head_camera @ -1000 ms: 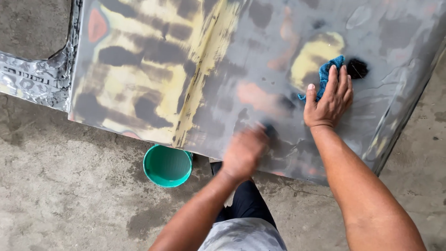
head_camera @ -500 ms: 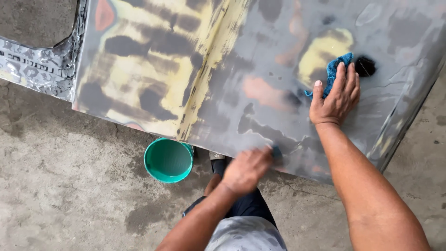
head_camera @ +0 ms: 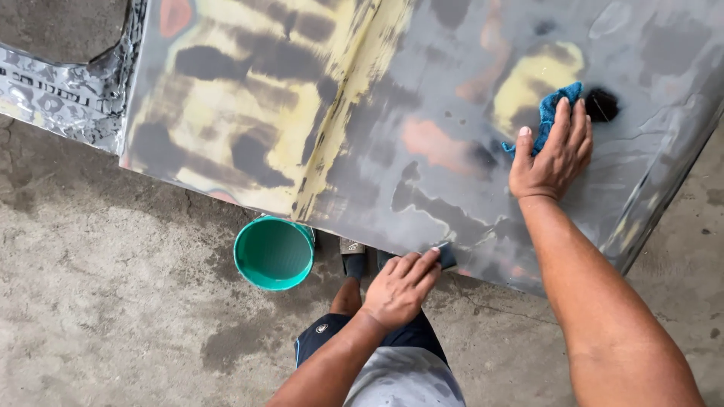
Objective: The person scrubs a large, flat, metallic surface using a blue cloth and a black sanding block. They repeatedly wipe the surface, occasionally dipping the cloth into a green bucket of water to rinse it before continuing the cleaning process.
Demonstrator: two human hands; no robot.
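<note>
**Both hands down on the sanded panel**

While the right hand (head_camera: 553,154) lies flat on the big grey car panel (head_camera: 392,128), its fingers (head_camera: 562,128) are spread loosely and press a blue cloth (head_camera: 554,109) onto the metal, so it's more pinned under the palm than gripped. The cloth pokes out past the fingertips, toward the panel's far right side, just beside a small black spot (head_camera: 602,104) in the paint.

The left hand (head_camera: 400,290) is at the panel's near edge, fingers (head_camera: 415,267) curled down over a small dark pad or block (head_camera: 446,256). Only a corner of it shows, so I can't tell exactly what it is, but the hand has it pressed against the edge.

The panel itself is patchy: yellow filler streaks on its left half, pinkish-orange spots around the middle, dull grey everywhere else, and it looks wet in places. Just off the panel's near edge, left of the left hand, a green bucket (head_camera: 274,252) sits on the concrete floor (head_camera: 113,301). The person's dark shorts (head_camera: 369,343) and a foot show right below the panel edge too. Past the panel's left end there's a crumpled silvery sheet (head_camera: 60,94).
</note>
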